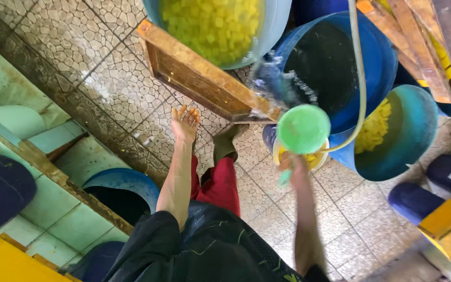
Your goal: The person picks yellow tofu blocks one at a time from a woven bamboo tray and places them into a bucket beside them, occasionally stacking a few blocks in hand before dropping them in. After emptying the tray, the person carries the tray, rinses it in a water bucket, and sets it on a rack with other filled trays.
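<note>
Head view: right hand (pixel 289 163) is closed round the handle of a round green plastic scoop (pixel 303 128), held up over a small yellow-rimmed bucket (pixel 317 158) on the floor. Motion blur there, so exact finger placement can't be told. Water is seen splashing off the lower corner of a shallow wooden frame tray (pixel 204 78), which is tilted against a pale blue tub of yellow cubes (pixel 220 26). Scoop is just beside that splashing corner.

Left hand (pixel 185 124) is spread wide, fingers apart, nothing held, hovering over the cracked-pattern tiled floor (pixel 105 78) just below the wooden tray, not touching it.

A thin pale hose (pixel 360 78) is run down past a large dark blue barrel (pixel 340 68) toward the small bucket. A teal-blue tub with more yellow cubes (pixel 392 136) is lying tipped to the right of it. Red trousers (pixel 220 183) and a dark boot (pixel 224 146) are seen between the arms. Green tiled ledge (pixel 63 209) at left.
</note>
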